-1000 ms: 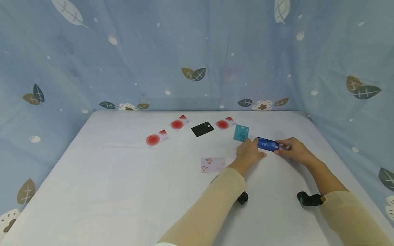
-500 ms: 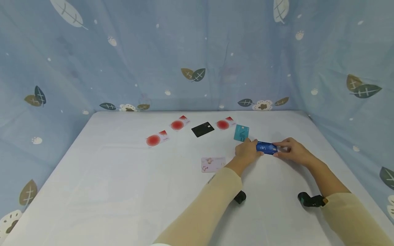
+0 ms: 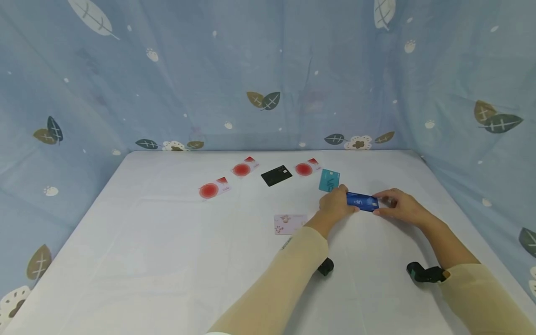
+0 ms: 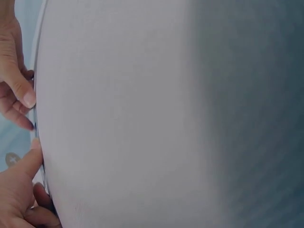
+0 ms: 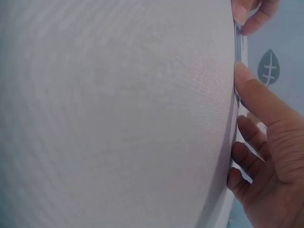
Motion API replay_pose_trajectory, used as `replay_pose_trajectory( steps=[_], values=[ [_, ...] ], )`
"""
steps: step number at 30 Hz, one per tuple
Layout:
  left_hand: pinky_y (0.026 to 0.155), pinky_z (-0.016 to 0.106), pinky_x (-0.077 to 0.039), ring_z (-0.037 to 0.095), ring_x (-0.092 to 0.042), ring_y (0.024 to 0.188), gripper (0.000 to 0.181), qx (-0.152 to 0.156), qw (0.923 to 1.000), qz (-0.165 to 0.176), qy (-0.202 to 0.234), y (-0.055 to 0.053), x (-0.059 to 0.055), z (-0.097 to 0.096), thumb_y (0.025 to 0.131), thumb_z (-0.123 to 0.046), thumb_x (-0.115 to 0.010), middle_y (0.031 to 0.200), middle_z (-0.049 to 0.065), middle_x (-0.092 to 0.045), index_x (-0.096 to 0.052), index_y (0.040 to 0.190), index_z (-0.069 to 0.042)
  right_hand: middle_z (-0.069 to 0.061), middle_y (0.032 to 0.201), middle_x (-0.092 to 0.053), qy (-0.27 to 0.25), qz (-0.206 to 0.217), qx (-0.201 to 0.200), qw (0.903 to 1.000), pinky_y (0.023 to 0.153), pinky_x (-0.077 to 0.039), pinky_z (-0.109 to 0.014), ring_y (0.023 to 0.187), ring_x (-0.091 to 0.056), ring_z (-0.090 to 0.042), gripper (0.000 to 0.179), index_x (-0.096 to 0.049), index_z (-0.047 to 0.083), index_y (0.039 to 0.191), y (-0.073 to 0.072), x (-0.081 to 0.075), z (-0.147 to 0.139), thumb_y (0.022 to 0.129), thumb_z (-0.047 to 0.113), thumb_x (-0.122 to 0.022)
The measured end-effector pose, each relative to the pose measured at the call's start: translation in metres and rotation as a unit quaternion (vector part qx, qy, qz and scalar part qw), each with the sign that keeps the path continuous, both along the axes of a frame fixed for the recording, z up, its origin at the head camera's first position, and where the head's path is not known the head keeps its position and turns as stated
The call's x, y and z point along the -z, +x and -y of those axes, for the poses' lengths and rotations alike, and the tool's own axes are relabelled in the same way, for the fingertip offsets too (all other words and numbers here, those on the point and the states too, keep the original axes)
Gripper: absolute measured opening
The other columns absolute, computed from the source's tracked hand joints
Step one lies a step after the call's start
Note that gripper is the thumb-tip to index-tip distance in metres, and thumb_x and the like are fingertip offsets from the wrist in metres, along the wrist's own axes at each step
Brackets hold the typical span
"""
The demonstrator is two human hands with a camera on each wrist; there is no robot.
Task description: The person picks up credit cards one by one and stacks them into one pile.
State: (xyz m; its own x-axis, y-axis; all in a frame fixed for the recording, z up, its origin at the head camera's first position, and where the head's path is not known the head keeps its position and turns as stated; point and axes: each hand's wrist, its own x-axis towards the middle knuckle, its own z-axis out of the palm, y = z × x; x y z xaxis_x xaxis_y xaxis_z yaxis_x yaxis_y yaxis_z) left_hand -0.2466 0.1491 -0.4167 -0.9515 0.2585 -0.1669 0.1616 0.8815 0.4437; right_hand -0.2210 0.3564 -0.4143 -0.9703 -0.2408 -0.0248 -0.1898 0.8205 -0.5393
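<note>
Both hands hold a blue VIP card, a plastic card lying at the right side of the white table. My left hand pinches its left end, thumb on the near edge. At the other end, the thumb and index finger of my right hand grip it by the near and far edges. Just beyond my left hand lies a teal VIP card, its lower part overlapped by the fingers. In the right wrist view, the blue card shows only as a thin edge between the fingertips.
A black card and several cards with red circles, one being this card, lie along the back. A pale flowered card sits left of my left forearm. Black wrist devices hang near the sleeves. A blue curtain rises behind the table.
The blue card has shifted slightly toward me and to the left, with both hands still on it. The other cards have not moved.
</note>
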Motion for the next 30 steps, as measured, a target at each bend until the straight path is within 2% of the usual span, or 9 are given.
replay_pose_trajectory(
  steps=[6,10,16,23,30],
  values=[
    [0.079,0.025,-0.042,0.009,-0.055,0.093,0.06,-0.015,0.9991,0.018,0.035,-0.0004,-0.0017,0.003,0.075,-0.048,-0.075,0.112,-0.008,-0.062,-0.051,0.125,-0.027,-0.014,0.095,-0.053,-0.031,0.019,-0.007,0.9993,0.065,-0.04,-0.027,0.079,-0.044,-0.02,0.05,-0.057,-0.005,0.116,-0.0009,-0.0034,0.0014,0.078,0.019,-0.077],
    [0.076,0.025,-0.04,0.008,-0.054,0.091,0.059,-0.025,0.9979,0.024,0.055,-0.0007,-0.002,0.0049,0.072,-0.046,-0.079,0.108,-0.008,-0.064,-0.052,0.121,-0.028,-0.014,0.095,-0.053,-0.04,0.027,-0.008,0.9988,0.065,-0.039,-0.025,0.08,-0.044,-0.02,0.05,-0.056,-0.005,0.116,-0.0012,-0.0039,0.0014,0.077,0.018,-0.078],
    [0.075,0.024,-0.04,0.008,-0.053,0.091,0.06,-0.026,0.997,0.03,0.067,-0.0009,-0.0014,0.0064,0.07,-0.043,-0.08,0.108,-0.009,-0.064,-0.051,0.121,-0.029,-0.015,0.096,-0.054,-0.044,0.028,-0.005,0.9986,0.067,-0.039,-0.025,0.081,-0.044,-0.02,0.046,-0.056,-0.003,0.111,-0.0011,-0.0027,0.0005,0.077,0.019,-0.078],
    [0.077,0.024,-0.04,0.009,-0.053,0.093,0.062,-0.041,0.9937,0.026,0.101,0.0015,0.0008,0.0056,0.069,-0.04,-0.082,0.11,-0.009,-0.063,-0.049,0.121,-0.031,-0.014,0.097,-0.049,-0.068,0.023,-0.012,0.9973,0.063,-0.038,-0.023,0.076,-0.042,-0.015,0.055,-0.051,-0.004,0.122,0.0003,-0.0016,0.0016,0.078,0.015,-0.077],
    [0.074,0.022,-0.04,0.006,-0.052,0.084,0.06,-0.032,0.9921,0.017,0.12,0.0038,0.0053,0.0085,0.071,-0.04,-0.08,0.092,-0.011,-0.062,-0.048,0.121,-0.031,-0.012,0.094,-0.052,-0.043,-0.002,-0.007,0.9991,0.062,-0.041,-0.022,0.074,-0.047,-0.013,0.052,-0.055,-0.003,0.121,0.0062,-0.0023,0.0071,0.079,0.018,-0.077]
  ],
)
